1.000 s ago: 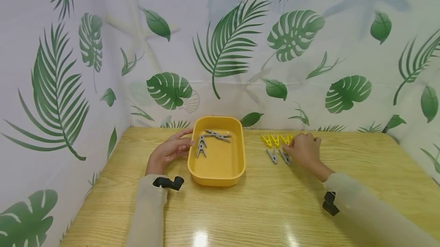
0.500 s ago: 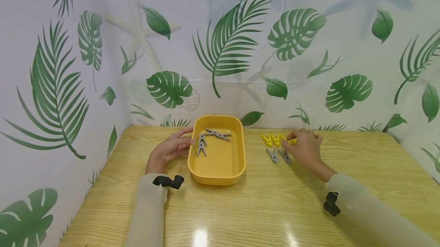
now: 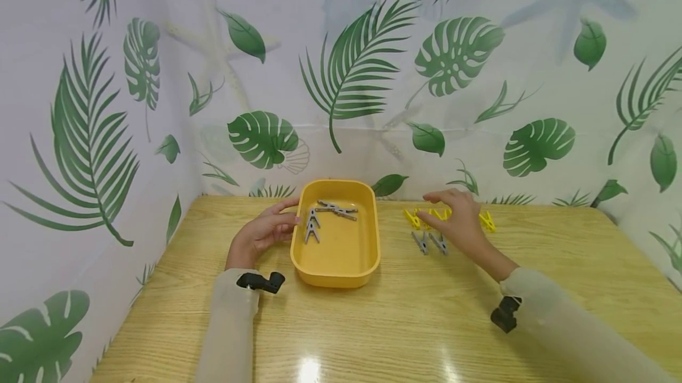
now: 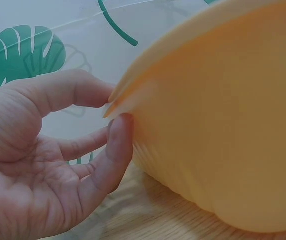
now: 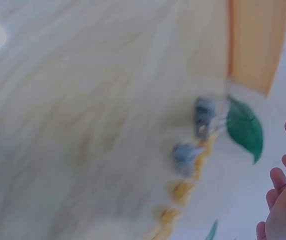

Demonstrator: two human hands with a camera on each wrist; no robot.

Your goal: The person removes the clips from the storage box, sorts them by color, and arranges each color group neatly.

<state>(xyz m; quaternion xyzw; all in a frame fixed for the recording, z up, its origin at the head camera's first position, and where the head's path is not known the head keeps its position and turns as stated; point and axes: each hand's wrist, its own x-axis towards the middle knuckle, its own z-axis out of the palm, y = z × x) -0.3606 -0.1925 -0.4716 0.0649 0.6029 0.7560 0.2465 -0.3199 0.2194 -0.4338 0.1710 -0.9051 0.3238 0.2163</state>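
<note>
My left hand (image 3: 265, 232) is at the left side of a yellow plastic tub (image 3: 335, 281). In the left wrist view its fingertips pinch the tub's rim (image 4: 148, 52). Several grey clothespins (image 3: 312, 232) lie in the tub's far left part. On the right, my right hand (image 3: 459, 223) hovers with thumb and fingers spread apart, holding nothing. Beneath and beside it runs a row of yellow clothespins (image 3: 487, 221), partly hidden by the hand. Two grey clothespins (image 3: 420, 243) lie just in front of that row. The right wrist view is blurred.
The wooden table (image 3: 373, 330) ends at a leaf-printed cloth (image 3: 362, 158) close behind the tub and the clothespins. A similar cloth hangs along the left side. Wood surface lies between the tub and the clothespin row.
My right hand has let go at the yellow row, spread its fingers and moved left. A yellow clothespin at the row's right end now shows. My left hand has stayed on the tub.
</note>
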